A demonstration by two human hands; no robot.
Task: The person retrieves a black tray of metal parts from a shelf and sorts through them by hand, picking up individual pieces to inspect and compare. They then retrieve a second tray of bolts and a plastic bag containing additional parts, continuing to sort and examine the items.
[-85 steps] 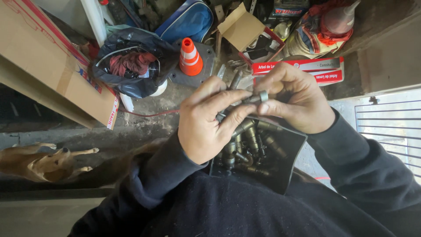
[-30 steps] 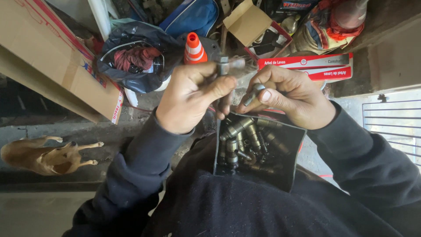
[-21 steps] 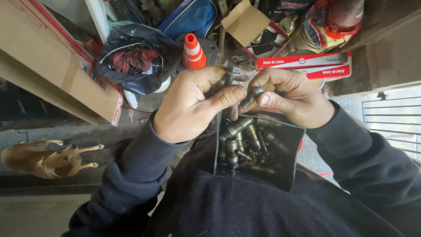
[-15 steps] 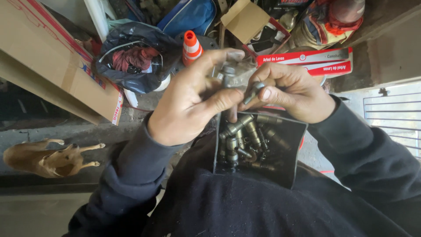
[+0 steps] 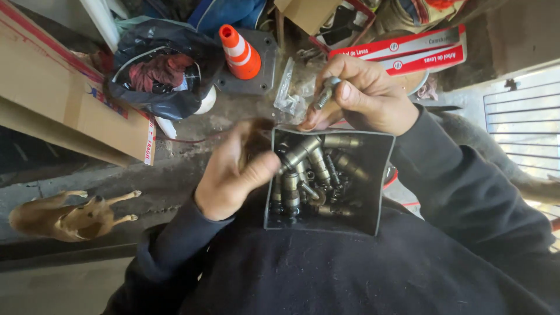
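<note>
Metal cylinders [image 5: 315, 169] fill a dark box [image 5: 373, 192] on the person's lap, the left hand [image 5: 233, 175] gripping its left edge, the right hand [image 5: 364, 96] just beyond pinching one metal piece [image 5: 322, 93], an orange cone [image 5: 239, 52] farther off.

- One dark box [image 5: 379, 175] of metal cylinders [image 5: 318, 166], too many to count
- One orange cone [image 5: 239, 52]
- One dog [image 5: 64, 217]
- Two hands: left hand [image 5: 233, 175], right hand [image 5: 364, 96]

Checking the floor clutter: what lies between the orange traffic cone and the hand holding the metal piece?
In the head view, a crumpled clear plastic bag lies between the cone and the right hand.
</note>
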